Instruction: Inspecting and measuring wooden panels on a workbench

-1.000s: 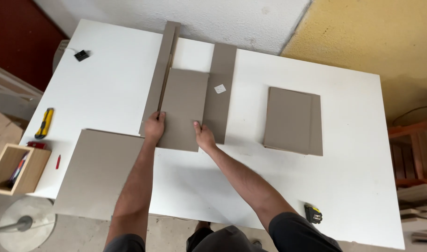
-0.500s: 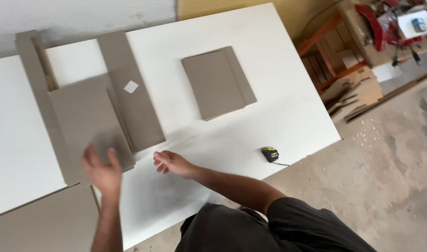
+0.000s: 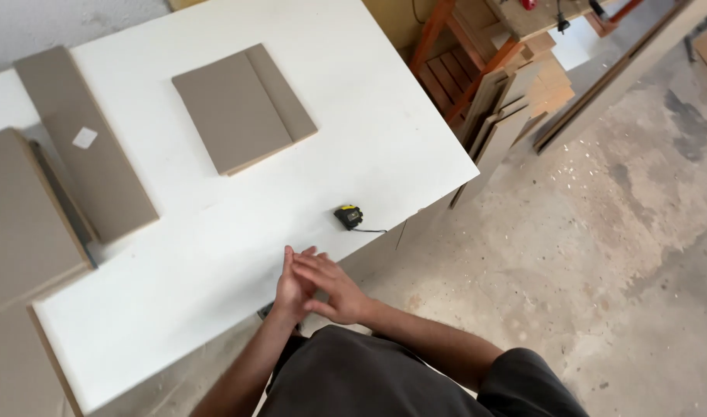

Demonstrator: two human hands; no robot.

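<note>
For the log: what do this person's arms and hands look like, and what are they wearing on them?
Both hands are bare: no gloves, rings or watch show on the left hand or the right hand. The forearms are uncovered too. A dark grey short-sleeved shirt is worn, its sleeve ending near the right elbow. No cables or markings are visible.

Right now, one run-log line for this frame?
left hand: empty, pressed to right | right hand: empty, against left | nearest: tape measure on white table | grey boards: untouched

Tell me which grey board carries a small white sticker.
The long narrow grey board lying slantwise at the table's far left; the other boards show plain faces.
</note>
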